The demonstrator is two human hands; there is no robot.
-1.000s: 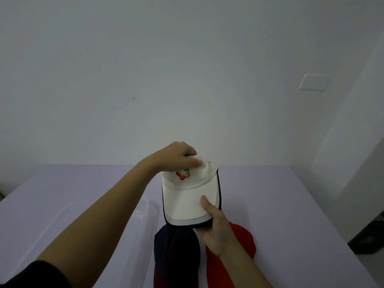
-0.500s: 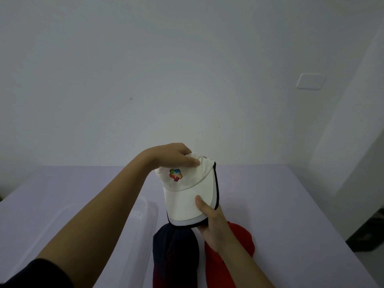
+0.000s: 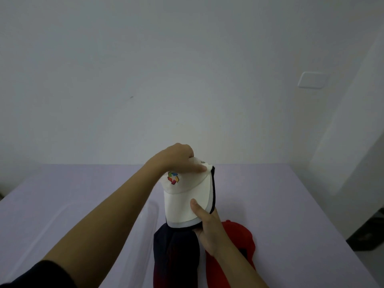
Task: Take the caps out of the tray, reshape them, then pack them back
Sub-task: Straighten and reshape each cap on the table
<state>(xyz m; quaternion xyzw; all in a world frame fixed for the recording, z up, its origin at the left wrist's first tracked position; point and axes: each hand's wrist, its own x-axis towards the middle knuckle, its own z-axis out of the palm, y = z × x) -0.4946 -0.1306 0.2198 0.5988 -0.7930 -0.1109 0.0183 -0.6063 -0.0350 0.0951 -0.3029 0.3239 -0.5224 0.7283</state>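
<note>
The white cap [image 3: 187,196] was held up above the counter [image 3: 270,194], roughly at the centre of the view, with its brim toward the person and a small multicoloured logo on its front. The left hand [image 3: 178,159] sat on the crown at the cap's 12 o'clock, its fingers [image 3: 197,167] curled down and pressed onto the fabric, while the right hand [image 3: 207,227] gripped the brim at the cap's 5 o'clock, thumb on top and the other fingers clamped underneath. At 6 o'clock below it a dark navy cap [image 3: 174,256] lay on the counter, and just beside that, at about 5 o'clock, a red cap [image 3: 236,238]. The clear tray [image 3: 145,217] lay at 8 o'clock, with nothing visible in it. The step in hand appeared to be reshaping the white cap, with all three caps already out of the tray. The next move probably called for pushing the crown round and smoothing it while the brim was held steady, then setting it down toward 8 o'clock into the tray.
</note>
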